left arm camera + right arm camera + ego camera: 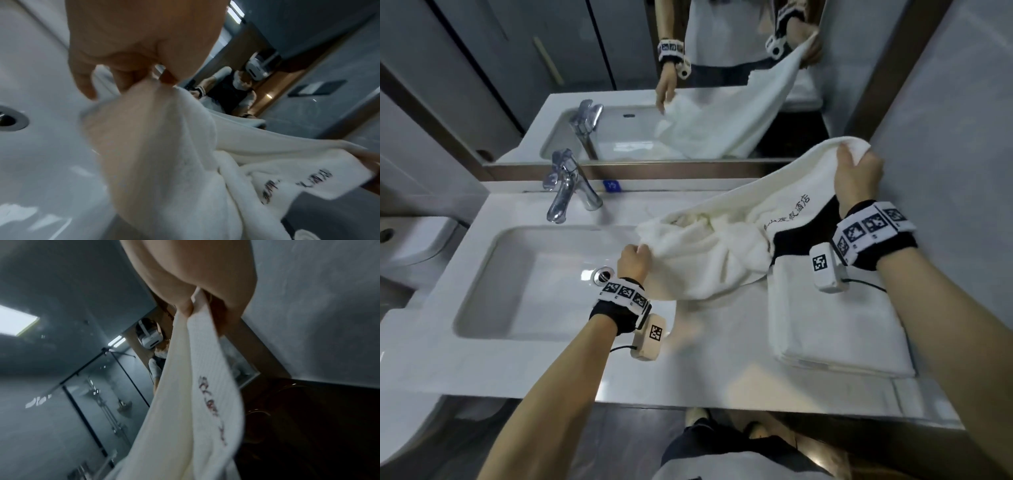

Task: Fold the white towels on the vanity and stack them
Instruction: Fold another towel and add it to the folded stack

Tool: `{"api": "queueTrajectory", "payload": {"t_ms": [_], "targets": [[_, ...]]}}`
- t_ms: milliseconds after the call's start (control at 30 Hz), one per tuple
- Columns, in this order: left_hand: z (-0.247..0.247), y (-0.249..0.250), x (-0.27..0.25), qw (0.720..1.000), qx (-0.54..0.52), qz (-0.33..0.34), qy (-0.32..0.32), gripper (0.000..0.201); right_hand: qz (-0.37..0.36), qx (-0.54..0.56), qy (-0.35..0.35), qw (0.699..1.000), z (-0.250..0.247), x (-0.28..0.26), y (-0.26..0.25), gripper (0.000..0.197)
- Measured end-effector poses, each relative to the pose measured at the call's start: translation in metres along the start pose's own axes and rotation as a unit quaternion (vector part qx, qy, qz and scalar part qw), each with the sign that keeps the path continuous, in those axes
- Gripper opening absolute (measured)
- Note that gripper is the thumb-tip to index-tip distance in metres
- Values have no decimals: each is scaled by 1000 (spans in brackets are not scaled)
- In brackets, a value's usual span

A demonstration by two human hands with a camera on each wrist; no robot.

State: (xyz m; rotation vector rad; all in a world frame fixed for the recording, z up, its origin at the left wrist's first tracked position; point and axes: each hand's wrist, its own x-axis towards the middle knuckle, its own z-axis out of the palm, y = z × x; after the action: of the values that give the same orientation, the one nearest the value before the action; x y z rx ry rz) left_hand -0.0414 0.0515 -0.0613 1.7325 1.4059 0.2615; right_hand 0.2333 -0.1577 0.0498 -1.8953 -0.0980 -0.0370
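Both hands, left (pixel 634 259) and right (pixel 856 175), pinch the crumpled white terry towel (pixel 722 240); its sagging middle may drag into the white basin (pixel 517 274), frame centre-left.

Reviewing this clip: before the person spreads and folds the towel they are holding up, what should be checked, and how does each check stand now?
1. Left hand grips the loose towel at its edge: ok.
2. Right hand grips the raised end: ok.
3. Towel pulled flat between the hands: not ok, its middle is bunched.
4. Towel clear of the sink basin: ok.
5. Folded towel lying flat on the vanity, ready to be stacked on: ok.
6. Both grips at matching corners: cannot tell.
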Motion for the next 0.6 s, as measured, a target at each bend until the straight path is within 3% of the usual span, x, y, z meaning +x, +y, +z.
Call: {"api": "queueTrajectory", "payload": {"t_ms": [133, 233, 333, 400, 500, 600], "targets": [[6, 24, -1, 991, 17, 56, -117, 27, -22, -84, -58, 995, 7, -10, 15, 34], [11, 38, -6, 962, 90, 85, -243, 18, -35, -107, -72, 991, 12, -17, 18, 33], [21, 35, -7, 942, 78, 51, -323, 14, -37, -109, -92, 989, 16, -20, 20, 33], [26, 28, -4, 952, 16, -8, -307, 10, -36, -109, -101, 988, 16, -20, 21, 33], [31, 17, 15, 985, -17, -42, -165, 22, -26, -98, -104, 989, 16, -22, 21, 32], [27, 13, 35, 983, -109, -117, -92, 46, -25, -92, -109, 989, 16, -26, 22, 34]]}}
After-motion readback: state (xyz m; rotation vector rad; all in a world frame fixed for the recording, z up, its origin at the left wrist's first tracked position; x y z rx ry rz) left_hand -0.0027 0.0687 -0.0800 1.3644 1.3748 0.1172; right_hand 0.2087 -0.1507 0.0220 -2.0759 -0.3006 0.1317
